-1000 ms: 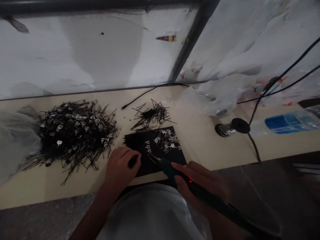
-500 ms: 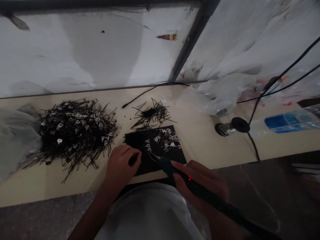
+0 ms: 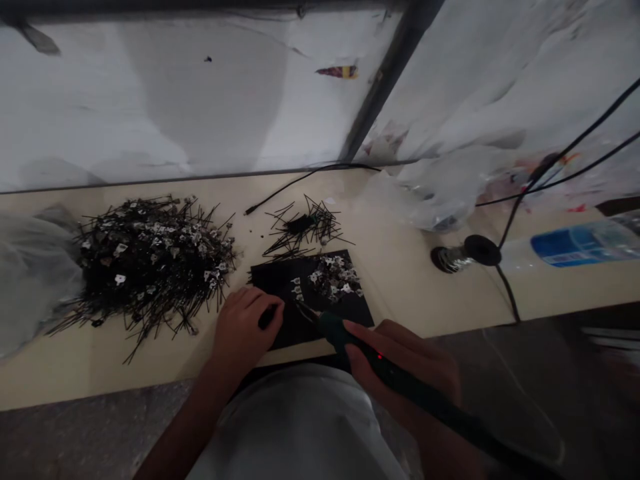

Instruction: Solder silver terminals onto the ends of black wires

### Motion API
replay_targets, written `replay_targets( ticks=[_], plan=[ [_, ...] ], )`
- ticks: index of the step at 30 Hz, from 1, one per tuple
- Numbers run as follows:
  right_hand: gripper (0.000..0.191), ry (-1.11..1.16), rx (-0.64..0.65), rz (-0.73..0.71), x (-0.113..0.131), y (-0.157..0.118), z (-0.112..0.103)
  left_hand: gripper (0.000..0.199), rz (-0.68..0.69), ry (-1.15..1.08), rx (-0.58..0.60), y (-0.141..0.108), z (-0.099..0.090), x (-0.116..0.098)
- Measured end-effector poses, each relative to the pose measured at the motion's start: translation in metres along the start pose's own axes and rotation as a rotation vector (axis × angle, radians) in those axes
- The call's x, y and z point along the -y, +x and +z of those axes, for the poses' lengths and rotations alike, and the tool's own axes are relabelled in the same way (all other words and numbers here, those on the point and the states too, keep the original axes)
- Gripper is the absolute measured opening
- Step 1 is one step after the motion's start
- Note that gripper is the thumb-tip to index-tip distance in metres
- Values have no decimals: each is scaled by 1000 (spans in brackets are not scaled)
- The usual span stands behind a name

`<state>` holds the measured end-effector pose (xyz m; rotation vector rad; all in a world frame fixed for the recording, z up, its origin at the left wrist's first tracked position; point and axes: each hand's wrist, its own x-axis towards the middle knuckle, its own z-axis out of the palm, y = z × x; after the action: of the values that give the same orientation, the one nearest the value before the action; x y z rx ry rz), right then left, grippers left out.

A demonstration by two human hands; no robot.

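My right hand is closed around a dark green soldering iron with a small red light on its handle. Its tip points left, close to a short column of small metal pieces on a black mat. At the mat's left edge lies my left hand, with thumb and fingers pinched together; what is between them is too dark and small to make out. A heap of loose metal pieces sits on the mat's far right part.
Left on the table is a big pile of black wires with metal ends, beside a plastic bag. A smaller bunch of black wires lies behind the mat. Rightward are a solder spool, a bottle and cables.
The view has shifted very slightly. Both hands and the soldering iron stay in nearly the same place over the mat.
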<state>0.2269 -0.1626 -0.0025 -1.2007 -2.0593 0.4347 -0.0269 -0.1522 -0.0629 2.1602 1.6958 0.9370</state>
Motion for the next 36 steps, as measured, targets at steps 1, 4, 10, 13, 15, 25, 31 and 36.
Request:
replay_targets(
  ticks=[1, 4, 10, 13, 15, 25, 31, 36],
  plan=[
    [40, -1, 2, -3, 0, 1, 0, 14, 0, 0, -2, 0, 0, 0],
    [40, 13, 5, 0, 1, 2, 0, 15, -1, 1, 0, 0, 0, 0],
    [35, 6, -19, 11, 4, 2, 1, 15, -8, 6, 8, -1, 1, 1],
    [35, 5, -32, 12, 5, 2, 1, 16, -16, 8, 9, -1, 1, 1],
    [36, 17, -30, 16, 6, 2, 1, 16, -20, 8, 11, -2, 1, 1],
    [35, 28, -25, 45, 2, -2, 0, 15, -24, 10, 18, -2, 1, 2],
    [18, 23, -227, 221, -1, 5, -2, 16, -29, 16, 13, -2, 1, 1],
    [16, 281, -416, 574, -35, 13, 12, 16, -23, 31, 3, -1, 0, 0]
  ],
)
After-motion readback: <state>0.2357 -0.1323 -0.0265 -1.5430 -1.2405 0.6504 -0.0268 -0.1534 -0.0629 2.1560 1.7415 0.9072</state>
